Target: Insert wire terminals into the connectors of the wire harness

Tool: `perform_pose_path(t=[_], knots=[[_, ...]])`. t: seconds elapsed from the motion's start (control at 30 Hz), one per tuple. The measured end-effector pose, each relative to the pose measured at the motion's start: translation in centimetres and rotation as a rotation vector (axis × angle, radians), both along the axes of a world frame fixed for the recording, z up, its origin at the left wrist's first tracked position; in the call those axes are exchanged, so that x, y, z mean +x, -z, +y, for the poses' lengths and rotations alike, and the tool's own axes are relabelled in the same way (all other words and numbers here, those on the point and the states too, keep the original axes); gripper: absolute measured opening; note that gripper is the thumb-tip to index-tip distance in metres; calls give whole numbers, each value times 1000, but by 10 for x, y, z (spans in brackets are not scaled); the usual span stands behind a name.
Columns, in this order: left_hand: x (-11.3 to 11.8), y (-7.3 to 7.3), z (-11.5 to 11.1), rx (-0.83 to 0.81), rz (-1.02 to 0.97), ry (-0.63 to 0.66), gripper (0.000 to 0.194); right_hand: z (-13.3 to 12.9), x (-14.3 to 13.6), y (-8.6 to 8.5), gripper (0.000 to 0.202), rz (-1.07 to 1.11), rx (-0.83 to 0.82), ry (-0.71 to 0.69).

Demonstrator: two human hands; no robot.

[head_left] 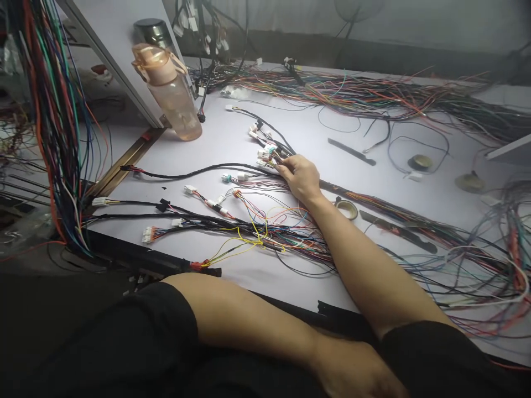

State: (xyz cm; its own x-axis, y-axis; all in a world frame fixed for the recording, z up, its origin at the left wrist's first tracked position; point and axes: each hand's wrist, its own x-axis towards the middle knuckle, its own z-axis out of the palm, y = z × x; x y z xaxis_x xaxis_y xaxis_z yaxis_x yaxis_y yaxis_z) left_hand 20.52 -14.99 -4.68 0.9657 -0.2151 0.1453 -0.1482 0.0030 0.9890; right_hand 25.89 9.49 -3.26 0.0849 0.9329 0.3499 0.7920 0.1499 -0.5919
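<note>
On the white table, my right hand [301, 178] is closed around a wire harness [286, 148], near its end with several white connectors [265, 155]. Beyond the hand, the bundle runs right along the table as a long loom of wires [385, 208]. My left hand [359, 367] rests low in front of my body, below the table edge; its fingers are hidden in shadow and by the frame edge. Nearer to me lies a second harness [207, 219] with black-wrapped branches, yellow wires [238, 240] and a white connector block [149, 234].
A peach-coloured bottle [172, 99] stands at the back left, beside a white panel [112, 44]. Loose wires [45, 110] hang at the left. A wire heap [352, 94] stretches along the back. Tape rolls [346, 209] and dark flat strips [352, 151] lie to the right.
</note>
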Motion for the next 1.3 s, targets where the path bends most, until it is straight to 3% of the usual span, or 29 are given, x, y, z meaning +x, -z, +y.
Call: perform_pose_path(t=[0.1, 0.2, 0.3, 0.37, 0.47, 0.53, 0.63, 0.8, 0.97, 1.07, 1.17, 1.3], knots=[[-14, -13, -1, 94, -4, -122, 11, 1, 1, 2, 19, -4, -24, -10], [-38, -43, 3, 287, -57, -316, 15, 0, 2, 1, 18, -1, -40, -20], [-77, -73, 10, 407, -119, -691, 18, -1, 3, 1, 17, 11, -27, -40], [-110, -85, 17, 520, -144, -1049, 10, -2, 3, 1, 17, 18, -15, -60], [-158, -85, 33, 776, -47, -1627, 22, -3, 5, 3, 17, 24, 7, -87], [-181, -77, 44, 876, 213, -1829, 37, -3, 6, 4, 17, 27, 22, -102], [-197, -61, 52, 911, 451, -1736, 44, -3, 7, 7, 18, 34, 39, -120], [-192, -43, 42, 990, 282, -1563, 19, -2, 8, 8, 18, 54, 47, -137], [-190, -42, 32, 1234, 229, -1394, 16, -3, 8, 8, 17, 48, 46, -139], [-192, -46, 34, 1298, 276, -1376, 18, -3, 8, 5, 20, 34, 36, -166], [-193, -51, 37, 1241, 290, -1383, 21, -1, 8, -10, 33, 18, 23, -209], [-196, -59, 40, 906, 327, -1390, 23, -21, 4, -52, 29, -133, 120, -258]])
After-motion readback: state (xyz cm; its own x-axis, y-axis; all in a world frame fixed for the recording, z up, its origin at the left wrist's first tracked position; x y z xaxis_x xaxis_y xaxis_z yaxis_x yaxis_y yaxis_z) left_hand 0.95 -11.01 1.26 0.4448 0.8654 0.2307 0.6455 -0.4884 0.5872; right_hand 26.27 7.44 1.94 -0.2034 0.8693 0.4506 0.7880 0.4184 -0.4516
